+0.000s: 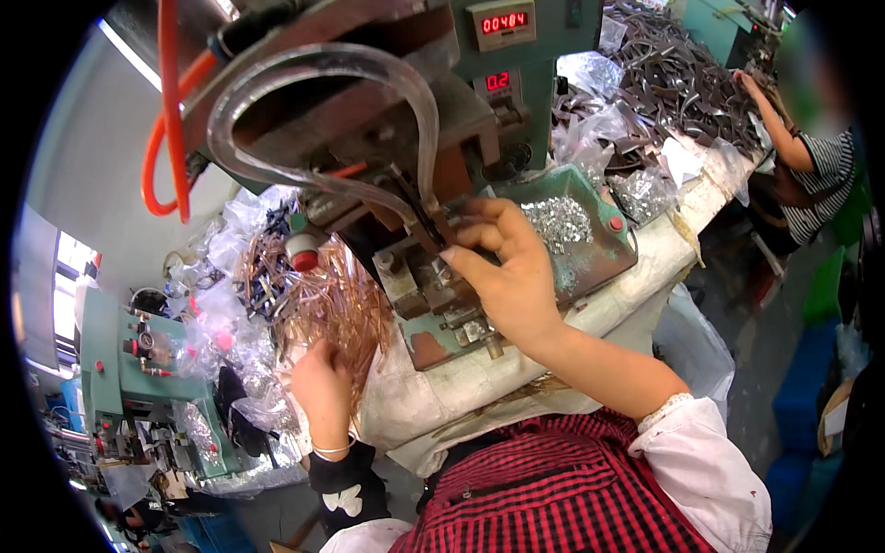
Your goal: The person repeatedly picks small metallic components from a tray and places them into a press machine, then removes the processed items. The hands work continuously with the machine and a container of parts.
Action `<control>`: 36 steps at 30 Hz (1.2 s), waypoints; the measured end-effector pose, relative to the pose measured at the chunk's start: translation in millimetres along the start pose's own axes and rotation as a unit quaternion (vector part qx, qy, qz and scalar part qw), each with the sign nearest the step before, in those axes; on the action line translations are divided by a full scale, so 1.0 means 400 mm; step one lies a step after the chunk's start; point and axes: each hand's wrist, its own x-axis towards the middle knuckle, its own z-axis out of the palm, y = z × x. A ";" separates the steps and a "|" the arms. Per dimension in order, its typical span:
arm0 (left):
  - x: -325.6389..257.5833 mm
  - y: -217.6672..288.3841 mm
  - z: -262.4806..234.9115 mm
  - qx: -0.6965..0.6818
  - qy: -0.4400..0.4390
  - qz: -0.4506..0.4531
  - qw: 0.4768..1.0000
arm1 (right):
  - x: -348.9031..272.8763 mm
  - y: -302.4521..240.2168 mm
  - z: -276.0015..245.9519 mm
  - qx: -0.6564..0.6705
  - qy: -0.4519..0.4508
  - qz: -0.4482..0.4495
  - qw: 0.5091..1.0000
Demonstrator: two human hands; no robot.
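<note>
My right hand is at the working point of a green press, thumb and forefinger pinched together beside the dark tooling. What lies between those fingertips is too small to make out. My left hand rests at the near edge of a pile of thin, shiny brownish strips, its fingers curled in. Whatever those fingers hold, if anything, is hidden. A clear bent hose loops down to the tooling just above my right fingertips.
Small silvery metal pieces lie on the press's green base, near a red button. Another red button stands left of the tooling. Orange tubing hangs at upper left. Dark curved parts fill the far table, where a co-worker reaches in.
</note>
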 end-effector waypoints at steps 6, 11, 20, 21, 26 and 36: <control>-0.069 0.146 -0.102 -0.517 -0.004 -0.044 0.855 | -0.063 -0.082 -0.035 -0.189 -0.074 -0.108 0.973; -0.084 0.324 -0.134 -0.602 0.086 0.137 0.782 | -0.008 0.034 -0.296 -0.420 0.052 -0.063 0.904; 0.051 0.413 -0.056 -0.206 0.284 0.432 0.831 | 0.007 0.033 -0.345 -0.459 0.065 -0.095 0.881; 0.051 0.414 -0.051 -0.208 0.287 0.432 0.829 | 0.031 0.022 -0.353 -0.474 0.078 -0.174 0.860; 0.052 0.416 -0.049 -0.207 0.281 0.439 0.828 | 0.042 0.032 -0.387 -0.468 0.088 -0.082 0.875; -0.030 0.381 -0.013 -0.304 0.213 0.336 0.865 | -0.020 0.060 -0.357 -0.624 -0.005 -0.120 0.772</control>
